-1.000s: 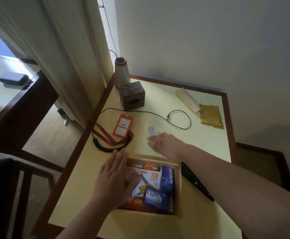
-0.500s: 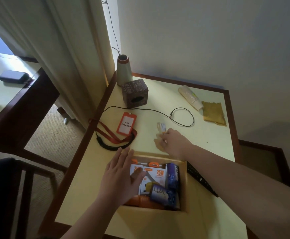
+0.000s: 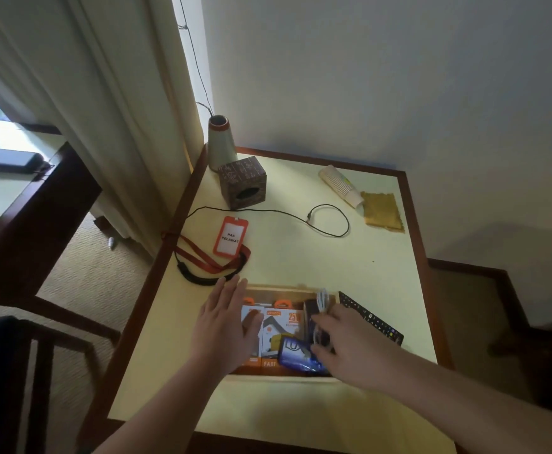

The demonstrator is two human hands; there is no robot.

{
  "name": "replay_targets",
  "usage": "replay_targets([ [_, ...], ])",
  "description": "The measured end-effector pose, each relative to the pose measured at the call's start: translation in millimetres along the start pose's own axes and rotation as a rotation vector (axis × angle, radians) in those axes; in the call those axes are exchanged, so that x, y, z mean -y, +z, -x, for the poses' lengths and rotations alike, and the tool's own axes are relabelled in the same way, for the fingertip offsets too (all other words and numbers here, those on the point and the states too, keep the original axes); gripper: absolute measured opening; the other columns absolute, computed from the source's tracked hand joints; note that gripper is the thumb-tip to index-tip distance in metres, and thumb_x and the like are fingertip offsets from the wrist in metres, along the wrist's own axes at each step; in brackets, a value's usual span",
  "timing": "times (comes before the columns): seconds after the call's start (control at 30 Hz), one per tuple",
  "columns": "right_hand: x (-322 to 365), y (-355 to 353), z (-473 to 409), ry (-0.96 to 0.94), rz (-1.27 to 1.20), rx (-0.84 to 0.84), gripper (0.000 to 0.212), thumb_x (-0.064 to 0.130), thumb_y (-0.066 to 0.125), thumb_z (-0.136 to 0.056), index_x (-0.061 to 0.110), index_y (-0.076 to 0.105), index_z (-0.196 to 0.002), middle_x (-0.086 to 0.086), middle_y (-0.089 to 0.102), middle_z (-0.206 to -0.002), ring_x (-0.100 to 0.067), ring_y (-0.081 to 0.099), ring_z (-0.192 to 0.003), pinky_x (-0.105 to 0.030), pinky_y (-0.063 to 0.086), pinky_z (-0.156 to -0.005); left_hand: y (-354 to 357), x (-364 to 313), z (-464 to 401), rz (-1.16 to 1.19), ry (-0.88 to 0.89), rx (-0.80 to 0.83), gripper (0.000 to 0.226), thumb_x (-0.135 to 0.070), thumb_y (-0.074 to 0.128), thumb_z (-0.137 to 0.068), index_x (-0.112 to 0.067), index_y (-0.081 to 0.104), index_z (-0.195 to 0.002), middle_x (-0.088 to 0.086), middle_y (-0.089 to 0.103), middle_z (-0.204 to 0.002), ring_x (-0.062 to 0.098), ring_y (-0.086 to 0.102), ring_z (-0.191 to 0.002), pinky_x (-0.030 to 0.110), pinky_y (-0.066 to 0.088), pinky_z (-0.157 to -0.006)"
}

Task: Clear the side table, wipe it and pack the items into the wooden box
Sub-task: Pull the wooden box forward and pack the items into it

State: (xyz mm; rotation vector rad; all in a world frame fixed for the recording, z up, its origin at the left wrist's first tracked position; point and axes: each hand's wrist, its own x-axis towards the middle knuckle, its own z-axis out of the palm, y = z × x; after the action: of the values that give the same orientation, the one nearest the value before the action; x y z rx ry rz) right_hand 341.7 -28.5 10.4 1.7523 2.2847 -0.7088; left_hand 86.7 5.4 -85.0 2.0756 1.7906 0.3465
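The pale yellow side table with dark wooden rim [image 3: 414, 224] bears the open wooden box [image 3: 287, 290] at its near edge. The left hand [image 3: 225, 329] lies flat, fingers straight, on the box's left side. The right hand [image 3: 343, 345] pinches a small coiled white cable [image 3: 322, 301] over the box's right part.

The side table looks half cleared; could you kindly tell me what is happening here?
A person is packing things into the wooden box on the side table. The right hand holds a coiled white cable over the box, while the left hand rests flat on the charger packets inside. Left out on the table are a red badge with lanyard, a black cable, a remote, stacked paper cups and a yellow cloth.
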Motion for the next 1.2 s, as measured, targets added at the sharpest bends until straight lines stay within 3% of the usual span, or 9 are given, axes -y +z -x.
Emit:
replay_targets([
  [0.07,-2,11,5,-0.019,0.070,0.010,0.058,0.056,0.032,-0.097,0.020,0.056,-0.135,-0.004,0.055,-0.126,-0.024,0.051,-0.112,-0.040,0.047,-0.096,-1,-1,1,-0.003,-0.005,0.006,0.078,-0.061,0.047,-0.101,-0.026,0.019,-0.165,-0.004,0.018,-0.174,0.016,-0.001,-0.161,0.042,0.020,-0.129],
  [0.17,-3,23,8,-0.062,0.090,-0.012,0.043,0.049,0.041,-0.099,0.023,0.058,-0.129,-0.001,0.056,-0.124,-0.022,0.045,-0.114,-0.035,0.045,-0.098,-2,-2,1,-0.005,-0.006,0.018,0.079,-0.062,0.046,-0.102,-0.026,0.016,-0.166,-0.005,0.015,-0.174,0.015,-0.003,-0.161,0.041,0.019,-0.129],
  [0.33,-5,24,5,-0.089,0.128,-0.027,0.042,0.046,0.044,-0.097,0.021,0.063,-0.124,-0.004,0.052,-0.125,-0.024,0.046,-0.118,-0.038,0.048,-0.097,-4,-2,2,-0.028,0.002,0.026,0.081,-0.064,0.043,-0.102,-0.028,0.012,-0.167,-0.007,0.009,-0.175,0.013,-0.007,-0.160,0.037,0.012,-0.128],
  [0.47,-10,17,-4,-0.183,0.236,-0.070,0.052,0.045,0.028,-0.090,0.020,0.070,-0.106,-0.004,0.055,-0.115,-0.025,0.050,-0.107,-0.041,0.050,-0.083,-7,-6,3,-0.010,-0.023,0.039,0.081,-0.064,0.042,-0.102,-0.031,0.007,-0.166,-0.010,0.005,-0.175,0.011,-0.011,-0.159,0.036,0.009,-0.128],
  [0.6,-29,16,-13,-0.292,0.338,-0.088,0.035,0.044,0.047,-0.089,0.025,0.070,-0.106,0.003,0.063,-0.111,-0.020,0.057,-0.105,-0.038,0.051,-0.074,-14,-11,3,0.013,-0.060,0.075,0.078,-0.062,0.042,-0.103,-0.032,0.007,-0.166,-0.013,0.002,-0.174,0.009,-0.014,-0.158,0.036,0.004,-0.126],
  [0.8,-44,3,-30,-0.453,0.337,-0.039,0.027,0.039,0.046,-0.092,0.028,0.071,-0.093,0.009,0.063,-0.098,-0.016,0.053,-0.100,-0.034,0.041,-0.078,-20,-16,2,0.007,-0.083,0.082,0.077,-0.063,0.042,-0.102,-0.033,0.012,-0.166,-0.016,0.006,-0.173,0.002,-0.015,-0.155,0.035,0.006,-0.126],
  [0.9,-53,-9,-46,-0.467,0.263,-0.084,0.031,0.036,0.046,-0.094,0.031,0.068,-0.115,0.009,0.061,-0.114,-0.015,0.052,-0.106,-0.033,0.044,-0.078,-19,-17,0,0.029,-0.104,0.076,0.077,-0.068,0.042,-0.100,-0.035,0.018,-0.165,-0.020,0.011,-0.171,0.004,-0.008,-0.157,0.038,0.009,-0.127],
  [1.03,-64,-20,-68,-0.352,0.166,-0.110,0.049,0.034,0.046,-0.101,0.031,0.047,-0.150,0.001,0.056,-0.134,-0.022,0.056,-0.117,-0.040,0.051,-0.092,-18,-15,-3,0.059,-0.132,0.055,0.074,-0.071,0.043,-0.098,-0.038,0.026,-0.162,-0.022,0.020,-0.168,0.005,0.001,-0.158,0.042,0.018,-0.129],
  [1.2,-61,-27,-97,-0.256,-0.017,0.077,0.039,0.038,0.048,-0.107,0.028,0.062,-0.142,0.006,0.065,-0.137,-0.013,0.060,-0.122,-0.025,0.044,-0.100,-23,-17,-9,0.101,-0.158,-0.004,0.058,-0.061,0.045,-0.102,-0.036,0.044,-0.155,-0.020,0.042,-0.158,0.006,0.022,-0.151,0.037,0.028,-0.124],
])
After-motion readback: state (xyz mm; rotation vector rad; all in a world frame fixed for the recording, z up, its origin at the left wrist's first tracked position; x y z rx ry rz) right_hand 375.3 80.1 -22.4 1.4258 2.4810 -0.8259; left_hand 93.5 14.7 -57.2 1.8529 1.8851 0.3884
